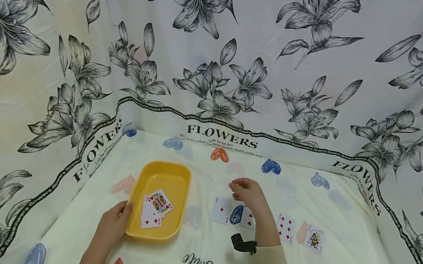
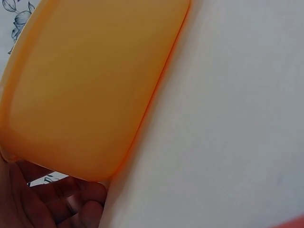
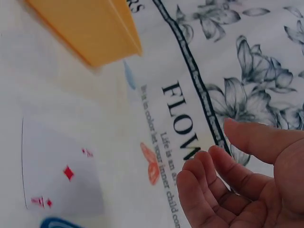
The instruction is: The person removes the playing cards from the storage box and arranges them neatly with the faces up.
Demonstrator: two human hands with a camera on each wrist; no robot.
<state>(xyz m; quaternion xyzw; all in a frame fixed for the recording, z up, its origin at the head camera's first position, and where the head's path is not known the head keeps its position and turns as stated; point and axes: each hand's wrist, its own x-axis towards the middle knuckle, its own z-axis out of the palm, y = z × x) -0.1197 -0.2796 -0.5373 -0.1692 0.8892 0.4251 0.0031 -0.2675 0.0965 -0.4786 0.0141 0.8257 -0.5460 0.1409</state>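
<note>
My left hand point(image 1: 115, 220) holds the left side of a yellow plastic tray point(image 1: 182, 202), thumb at the rim. In the left wrist view its fingers point(image 2: 90, 209) are curled by the tray's end. Inside the tray several playing cards point(image 1: 150, 220) overlap, a face card point(image 1: 160, 202) on top. My right hand point(image 1: 249, 193) hovers above the cloth with loosely bent fingers and nothing in them. Below it lie an ace of diamonds point(image 1: 221, 210) and a red-suited card point(image 1: 248, 218) partly hidden by the wrist. Further right are a diamonds card point(image 1: 285, 228) and a picture card point(image 1: 315, 239).
A pale cloth point(image 1: 194, 236) printed with hearts and the word Smile covers the surface. White flower-printed fabric point(image 1: 228, 83) rises at the back and both sides. Black straps point(image 1: 244, 244) sit at both wrists.
</note>
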